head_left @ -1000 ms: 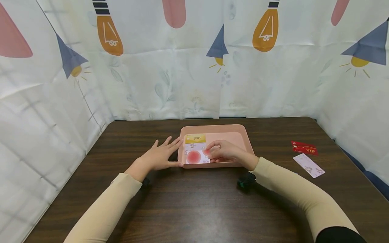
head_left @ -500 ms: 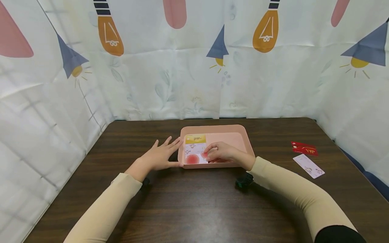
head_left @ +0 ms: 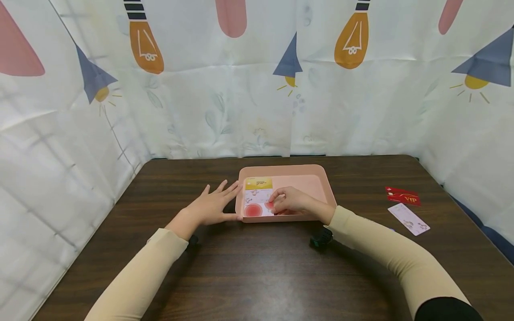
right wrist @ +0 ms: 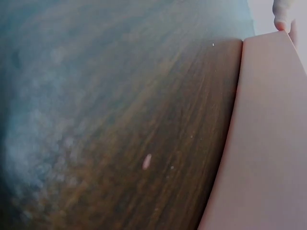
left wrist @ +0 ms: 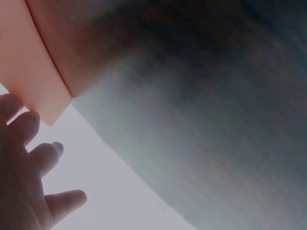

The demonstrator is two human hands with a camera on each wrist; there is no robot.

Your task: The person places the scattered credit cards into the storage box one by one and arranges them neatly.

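Note:
A pink tray [head_left: 307,180] stands near the far side of the table, with cards lined up in its left part. At the back is a yellow-topped card [head_left: 258,183], then a white flowered card [head_left: 257,195]. Nearest me is a white card with red circles [head_left: 254,210], its right end pinched by the thumb and fingers of my right hand [head_left: 296,200]. My left hand [head_left: 210,207] has its fingers spread, the tips at the tray's left rim. In the left wrist view, fingers [left wrist: 45,158] reach the tray wall [left wrist: 36,62]. The right wrist view leaves my right hand out.
On the right of the dark wooden table [head_left: 257,276] lie a red VIP card [head_left: 403,196] and a pale flowered card [head_left: 408,219]. A patterned curtain [head_left: 249,102] hangs behind the table and along its sides.
My right hand has shifted slightly left with the card with red circles, bringing it closer in line with the cards behind it. My left hand has stayed at the tray's rim.

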